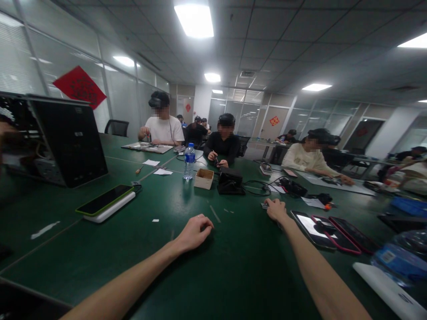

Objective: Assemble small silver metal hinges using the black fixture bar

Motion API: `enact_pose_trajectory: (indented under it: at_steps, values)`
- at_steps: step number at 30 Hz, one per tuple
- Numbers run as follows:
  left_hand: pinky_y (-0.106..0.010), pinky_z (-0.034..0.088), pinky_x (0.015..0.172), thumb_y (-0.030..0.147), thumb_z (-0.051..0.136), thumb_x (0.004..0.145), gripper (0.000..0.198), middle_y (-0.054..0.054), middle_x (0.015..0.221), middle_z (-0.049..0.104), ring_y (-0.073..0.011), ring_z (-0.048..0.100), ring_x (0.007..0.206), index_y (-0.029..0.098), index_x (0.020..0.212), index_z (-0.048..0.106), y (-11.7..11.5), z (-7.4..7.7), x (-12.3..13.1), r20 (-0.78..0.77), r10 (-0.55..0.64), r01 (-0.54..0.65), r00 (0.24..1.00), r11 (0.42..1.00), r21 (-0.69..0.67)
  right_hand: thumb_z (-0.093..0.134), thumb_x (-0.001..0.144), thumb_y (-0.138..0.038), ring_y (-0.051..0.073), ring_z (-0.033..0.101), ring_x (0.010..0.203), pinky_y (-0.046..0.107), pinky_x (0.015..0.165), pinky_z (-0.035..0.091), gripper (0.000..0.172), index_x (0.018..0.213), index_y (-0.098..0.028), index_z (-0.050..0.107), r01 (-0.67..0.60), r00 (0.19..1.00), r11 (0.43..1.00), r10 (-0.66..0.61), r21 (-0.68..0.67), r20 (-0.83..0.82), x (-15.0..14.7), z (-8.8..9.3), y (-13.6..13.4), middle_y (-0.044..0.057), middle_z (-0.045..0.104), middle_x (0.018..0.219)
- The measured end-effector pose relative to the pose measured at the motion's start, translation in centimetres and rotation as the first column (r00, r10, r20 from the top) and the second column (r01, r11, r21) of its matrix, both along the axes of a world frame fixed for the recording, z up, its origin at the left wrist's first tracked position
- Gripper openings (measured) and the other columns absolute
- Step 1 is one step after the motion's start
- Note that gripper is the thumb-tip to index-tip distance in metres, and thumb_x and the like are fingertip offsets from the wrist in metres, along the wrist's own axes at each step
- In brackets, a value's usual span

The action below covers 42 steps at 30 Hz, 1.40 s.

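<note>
My left hand [195,232] rests on the green table [233,266], fingers curled in and the thumb close beside them. Nothing shows in it, though the palm side is turned down. Farther forward and to the right, my right hand [276,210] reaches over the table with its fingers bent and drawn together. At its fingertips is a small greyish flat piece [264,206], too small to name and partly covered by the fingers. Just right of that forearm lies a dark tablet [308,240] with a bright screen.
Ahead stand a water bottle [189,162], a small open cardboard box [204,179] and a black device [231,181] with cables. A phone [106,199] lies on a white block at left, near a black computer case [70,142]. A large bottle [402,255] is at right. Several people sit beyond.
</note>
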State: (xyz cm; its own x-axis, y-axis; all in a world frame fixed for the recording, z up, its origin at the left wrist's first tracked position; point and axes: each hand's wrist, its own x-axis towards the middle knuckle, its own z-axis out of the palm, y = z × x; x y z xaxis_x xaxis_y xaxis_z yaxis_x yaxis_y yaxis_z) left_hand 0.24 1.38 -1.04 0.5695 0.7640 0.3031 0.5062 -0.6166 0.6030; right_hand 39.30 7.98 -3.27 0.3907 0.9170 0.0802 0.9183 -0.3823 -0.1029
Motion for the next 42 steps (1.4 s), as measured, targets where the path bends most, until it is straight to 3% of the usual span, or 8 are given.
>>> enact_pose_trajectory:
  at_steps: [7, 11, 27, 30, 35, 42]
  values:
    - [-0.024, 0.043, 0.067, 0.019, 0.048, 0.084, 0.019, -0.003, 0.082, 0.06, -0.0135, 0.054, 0.071, 0.016, 0.085, 0.067, 0.1, -0.1, 0.1, 0.01, -0.012, 0.012, 1.0, 1.0, 0.011, 0.043, 0.081, -0.018, 0.029, 0.044, 0.106, 0.041, 0.088, 0.034, 0.044, 0.125, -0.026, 0.046, -0.03, 0.999, 1.0, 0.03, 0.007, 0.015, 0.9, -0.5, 0.2, 0.012, 0.046, 0.115]
    - [-0.024, 0.043, 0.067, 0.018, 0.049, 0.083, 0.018, -0.002, 0.079, 0.059, -0.0137, 0.054, 0.07, 0.016, 0.083, 0.067, 0.0, -0.1, 0.2, 0.008, -0.01, 0.01, 1.0, 1.0, 0.028, 0.045, 0.08, -0.019, 0.03, 0.043, 0.106, 0.043, 0.091, 0.031, 0.042, 0.121, -0.025, 0.049, -0.043, 0.999, 0.999, 0.043, 0.004, 0.027, 1.3, -0.8, 0.4, 0.012, 0.047, 0.113]
    - [-0.024, 0.044, 0.068, 0.017, 0.049, 0.083, 0.017, -0.002, 0.081, 0.06, -0.0133, 0.055, 0.071, 0.017, 0.084, 0.067, -0.1, 0.1, 0.0, -0.004, -0.015, 0.015, 1.0, 1.0, 0.016, 0.04, 0.082, -0.016, 0.03, 0.042, 0.11, 0.042, 0.089, 0.033, 0.042, 0.123, -0.024, 0.046, -0.029, 0.999, 0.999, 0.03, -0.013, 0.03, 2.8, -1.1, 1.4, 0.013, 0.044, 0.116]
    - [-0.024, 0.044, 0.068, 0.019, 0.049, 0.084, 0.018, -0.002, 0.082, 0.06, -0.0132, 0.055, 0.071, 0.017, 0.085, 0.067, -0.2, 0.2, 0.0, -0.004, -0.01, 0.01, 1.0, 1.0, 0.01, 0.038, 0.083, -0.016, 0.03, 0.041, 0.111, 0.042, 0.089, 0.033, 0.045, 0.127, -0.022, 0.041, -0.024, 0.999, 1.0, 0.025, -0.008, 0.03, 2.8, -1.1, 1.4, 0.014, 0.043, 0.117]
    - [-0.024, 0.043, 0.067, 0.019, 0.049, 0.084, 0.018, -0.002, 0.081, 0.06, -0.0133, 0.054, 0.07, 0.016, 0.085, 0.067, -0.1, 0.2, 0.0, -0.016, -0.004, 0.004, 1.0, 1.0, 0.013, 0.04, 0.084, -0.019, 0.031, 0.042, 0.108, 0.042, 0.086, 0.036, 0.036, 0.117, -0.026, 0.05, -0.02, 1.0, 0.999, 0.02, -0.028, 0.02, 2.6, -0.9, 1.2, 0.012, 0.043, 0.117]
    - [-0.024, 0.044, 0.069, 0.017, 0.049, 0.083, 0.018, -0.002, 0.081, 0.061, -0.0134, 0.055, 0.071, 0.017, 0.085, 0.067, -0.2, 0.2, 0.1, -0.008, -0.008, 0.009, 1.0, 1.0, 0.018, 0.037, 0.084, -0.017, 0.032, 0.04, 0.11, 0.042, 0.086, 0.037, 0.041, 0.123, -0.024, 0.043, -0.007, 0.999, 1.0, 0.007, -0.018, 0.031, 2.1, -0.6, 0.8, 0.013, 0.041, 0.119]
